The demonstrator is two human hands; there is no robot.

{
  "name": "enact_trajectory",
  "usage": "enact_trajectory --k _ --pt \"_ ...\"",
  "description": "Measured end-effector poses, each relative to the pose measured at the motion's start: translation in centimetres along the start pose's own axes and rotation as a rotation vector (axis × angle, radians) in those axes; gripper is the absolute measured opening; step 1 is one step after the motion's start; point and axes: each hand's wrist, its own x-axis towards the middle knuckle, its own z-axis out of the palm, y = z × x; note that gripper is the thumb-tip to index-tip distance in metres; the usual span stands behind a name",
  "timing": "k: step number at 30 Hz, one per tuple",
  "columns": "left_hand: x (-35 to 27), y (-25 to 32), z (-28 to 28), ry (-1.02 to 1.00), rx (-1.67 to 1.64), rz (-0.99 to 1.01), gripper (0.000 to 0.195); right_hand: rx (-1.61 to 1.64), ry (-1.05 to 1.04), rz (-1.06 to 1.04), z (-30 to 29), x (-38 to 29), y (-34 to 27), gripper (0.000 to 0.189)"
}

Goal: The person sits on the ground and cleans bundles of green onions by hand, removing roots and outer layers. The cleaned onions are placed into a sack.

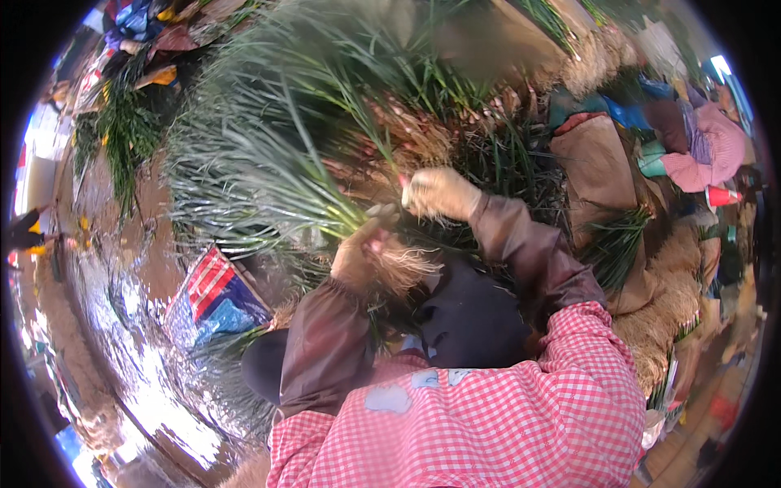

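My left hand (361,250) is closed around a bunch of green onions (317,198), its long leaves fanning to the upper left and its pale roots hanging to the right of my fist. Just to the upper right, my right hand (442,194) pinches a green onion stalk (390,155) near its reddish base; how many stalks it holds cannot be told. Beyond both hands lies a large heap of green onions (421,131) with reddish bulbs and tan roots. Dark cut leaves (512,158) lie right of the heap.
A striped plastic sack (223,287) lies at the left beside wet, shiny ground (146,366). Brown sacking (595,161) and a small green onion bunch (622,244) are at the right. A person in pink (708,146) sits farther right. Another person's hand (130,46) shows at the upper left.
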Motion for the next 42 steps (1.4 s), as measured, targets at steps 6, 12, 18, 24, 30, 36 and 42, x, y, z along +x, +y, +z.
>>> enact_trajectory --k 6,12,18,24,30,36,42 --pt "0.5 -0.4 -0.4 0.123 -0.046 -0.093 0.024 -0.791 -0.204 -0.279 2.7 -1.6 0.5 0.048" --pt "0.6 -0.1 -0.8 0.280 0.014 -0.109 0.025 0.117 -0.165 0.065 4.3 4.9 3.5 0.042" --pt "-1.5 0.5 1.3 0.114 -0.035 -0.121 0.019 -0.255 0.367 -0.384 4.1 6.5 5.3 0.024" --pt "-3.0 3.1 0.1 -0.031 0.124 0.003 0.028 -1.090 -0.188 -0.065 -3.2 0.8 3.9 0.036" --pt "-0.1 2.0 -2.5 0.079 0.042 -0.038 0.050 -1.160 0.492 -0.278 -5.8 5.6 0.8 0.034" --pt "-0.1 0.7 -1.9 -0.017 -0.194 -0.043 0.038 -1.320 0.561 -0.142 -5.0 12.1 -2.3 0.028" --pt "0.0 0.5 -0.9 -0.197 -0.157 -0.122 0.021 -0.743 0.320 -0.470 -1.6 1.5 -1.4 0.020"
